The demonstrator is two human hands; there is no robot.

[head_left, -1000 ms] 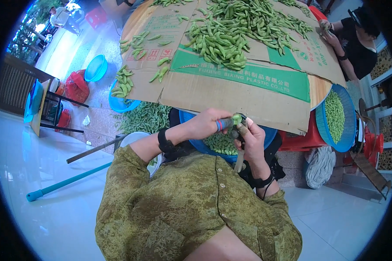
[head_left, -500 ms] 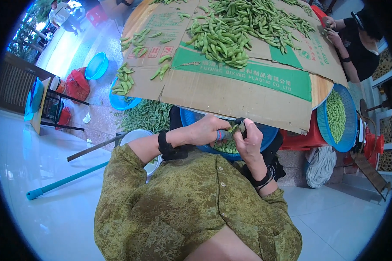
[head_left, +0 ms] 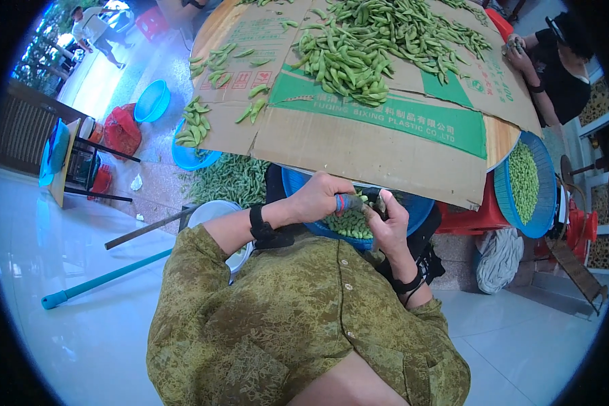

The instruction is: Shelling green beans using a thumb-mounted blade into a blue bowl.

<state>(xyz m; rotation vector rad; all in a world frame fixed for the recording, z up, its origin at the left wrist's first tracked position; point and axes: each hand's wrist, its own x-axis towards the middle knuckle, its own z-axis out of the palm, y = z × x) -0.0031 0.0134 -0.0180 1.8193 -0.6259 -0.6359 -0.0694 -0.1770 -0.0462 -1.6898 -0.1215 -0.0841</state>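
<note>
Above a blue basket (head_left: 423, 215) of shelled green beans (head_left: 348, 224), my two hands meet close to the table edge. My left hand (head_left: 321, 196) is closed, a grey wrap with red and blue bands round one finger. Its fingertips reach toward my right hand (head_left: 390, 222), which is also closed, with dark coverings on the thumb and finger. Whatever sits in their pinch is too small and hidden to make out. Beyond them, a big heap of green bean pods (head_left: 348, 64) lies on flattened cardboard (head_left: 304, 145) over a round wooden table.
More pods (head_left: 227, 181) are piled on the floor to the left, beside a white bucket (head_left: 213, 211) and a teal pole (head_left: 108, 279). A blue basket of beans (head_left: 523, 183) stands at right near a red stool (head_left: 470, 215). Another person's hands (head_left: 516, 53) work across the table.
A green pod showed between my fingertips before; it is no longer clearly visible. My hands have drawn slightly apart, and the right hand has turned. The person across has brought their hands together.
</note>
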